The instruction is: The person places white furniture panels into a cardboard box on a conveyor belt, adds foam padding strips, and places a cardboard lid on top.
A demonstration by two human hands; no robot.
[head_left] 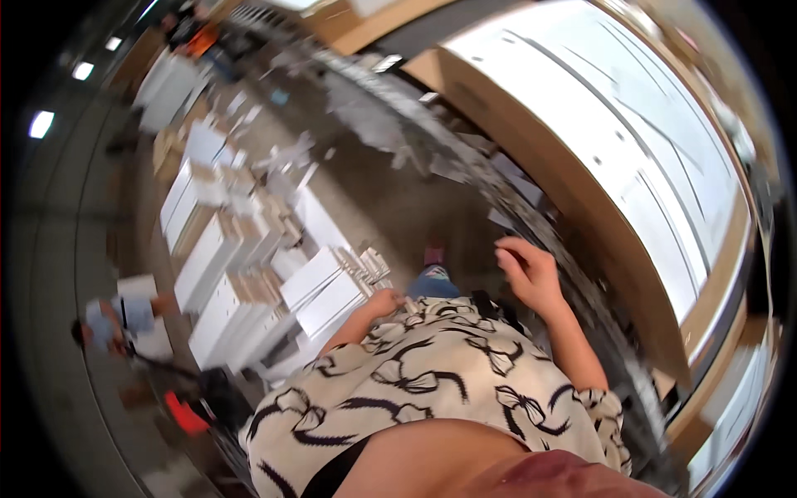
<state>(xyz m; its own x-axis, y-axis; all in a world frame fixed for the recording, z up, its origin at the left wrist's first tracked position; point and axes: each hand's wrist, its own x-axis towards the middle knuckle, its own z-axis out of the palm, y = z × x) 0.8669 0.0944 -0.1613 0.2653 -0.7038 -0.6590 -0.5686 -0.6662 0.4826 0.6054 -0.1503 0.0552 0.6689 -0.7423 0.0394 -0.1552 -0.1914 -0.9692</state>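
My right hand is raised ahead of my body, beside the conveyor on the right. Its fingers are loosely bent, with a gap between thumb and forefinger, and nothing shows in it. Low at my waist is my left hand, near the hem of my patterned shirt. The left fingers are small and blurred, so what they touch is unclear. Closest to that hand stand stacked white panels. Across from my right hand lies a large open cardboard carton with white panels in it.
A conveyor edge runs diagonally along my right. Scraps litter the concrete floor. More white board stacks stand on the left. One person is at the far left, another at the far end.
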